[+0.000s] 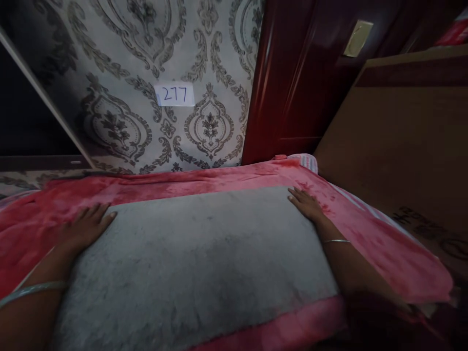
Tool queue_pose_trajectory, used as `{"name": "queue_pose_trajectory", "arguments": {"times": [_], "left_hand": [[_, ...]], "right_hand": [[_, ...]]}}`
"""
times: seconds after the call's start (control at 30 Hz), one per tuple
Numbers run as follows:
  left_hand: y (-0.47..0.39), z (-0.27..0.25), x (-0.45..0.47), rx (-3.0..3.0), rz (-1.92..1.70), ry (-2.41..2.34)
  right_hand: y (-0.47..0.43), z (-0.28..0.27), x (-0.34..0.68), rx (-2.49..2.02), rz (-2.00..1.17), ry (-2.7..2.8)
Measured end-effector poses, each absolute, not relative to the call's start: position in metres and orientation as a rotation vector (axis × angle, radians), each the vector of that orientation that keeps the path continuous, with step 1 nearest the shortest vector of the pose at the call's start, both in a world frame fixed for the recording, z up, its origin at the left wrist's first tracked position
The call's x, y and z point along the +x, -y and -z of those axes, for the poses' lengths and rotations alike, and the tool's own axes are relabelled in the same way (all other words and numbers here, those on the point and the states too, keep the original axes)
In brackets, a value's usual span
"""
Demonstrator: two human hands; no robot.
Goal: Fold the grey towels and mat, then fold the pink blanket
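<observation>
A grey plush cloth, roughly rectangular, lies spread flat over a red and pink fleece blanket. My left hand rests on the cloth's far left corner, fingers stretched out and thumb apart. At the far right corner, my right hand lies with its fingers spread along the cloth's edge. Both palms face down and neither hand grips anything that I can see. A pink strip shows along the near right edge of the grey cloth. Each wrist wears a bracelet.
Behind the blanket stands a patterned wallpapered wall with a paper label reading 277. A dark screen is at the left. A dark red wooden panel and a large cardboard box border the right side.
</observation>
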State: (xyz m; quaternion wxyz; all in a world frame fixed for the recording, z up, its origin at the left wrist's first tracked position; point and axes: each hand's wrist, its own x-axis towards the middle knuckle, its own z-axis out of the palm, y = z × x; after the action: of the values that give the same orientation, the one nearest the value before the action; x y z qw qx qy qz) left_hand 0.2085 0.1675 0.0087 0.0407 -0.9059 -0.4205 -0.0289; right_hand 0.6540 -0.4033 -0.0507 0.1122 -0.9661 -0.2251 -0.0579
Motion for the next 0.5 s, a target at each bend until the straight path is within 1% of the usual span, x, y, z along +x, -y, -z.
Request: {"name": "queue_pose_trajectory", "arguments": {"times": [0.1,0.2,0.27,0.33,0.43,0.5], "left_hand": [[-0.156,-0.012,0.211,-2.855,-0.003,1.389],[-0.147,-0.018,0.211,-2.856,-0.016,1.384],[-0.142,-0.024,0.210,-2.827,0.021,1.355],[-0.135,-0.032,0.211,-2.784,0.091,1.302],[-0.112,-0.041,0.227,-2.807,0.153,1.129],[-0.092,-0.040,0.246,-2.919,0.138,0.902]], "right_hand": [[0.403,0.053,0.653,-2.830,0.136,0.643],[0.403,0.045,0.651,-2.835,0.095,0.654],[0.400,0.035,0.649,-2.862,0.050,0.621],[0.388,0.024,0.644,-2.887,0.072,0.602],[0.351,0.013,0.626,-2.830,0.199,0.814],[0.320,0.012,0.607,-2.744,0.185,1.058]]}}
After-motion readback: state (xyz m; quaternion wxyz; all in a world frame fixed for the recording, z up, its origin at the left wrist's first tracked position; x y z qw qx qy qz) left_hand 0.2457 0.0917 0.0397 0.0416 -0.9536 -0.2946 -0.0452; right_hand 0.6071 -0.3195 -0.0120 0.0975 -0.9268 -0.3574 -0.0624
